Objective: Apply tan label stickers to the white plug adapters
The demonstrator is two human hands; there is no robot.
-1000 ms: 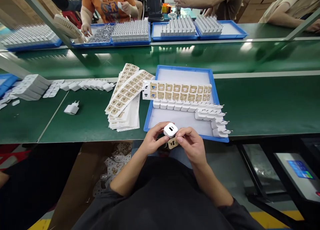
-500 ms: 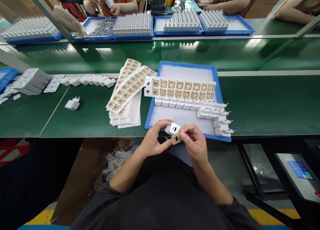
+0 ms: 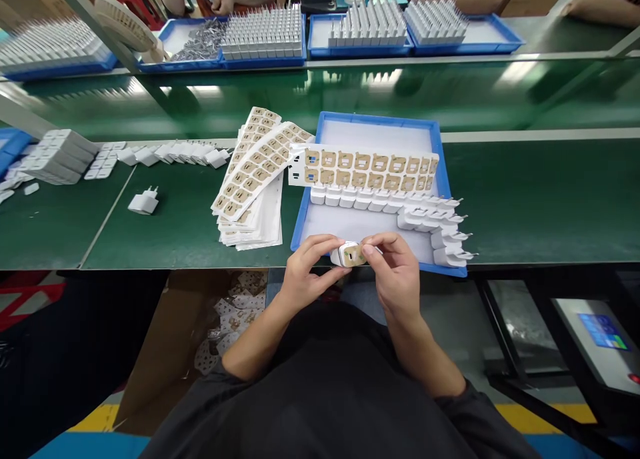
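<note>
The left hand (image 3: 307, 272) holds a white charger (image 3: 339, 255) at the near edge of a blue tray (image 3: 380, 118). The fingers of the right hand (image 3: 400, 276) pinch a tan sticker (image 3: 354, 254) at its face; whether it lies flat is hard to tell. A sticker sheet (image 3: 369, 169) crosses the tray behind a row of chargers (image 3: 347, 198). Left of it, a sheet pile (image 3: 255, 172) lies on the green table (image 3: 165, 239).

No lettering is legible — the blue display (image 3: 604, 331) is too small to read.
</note>
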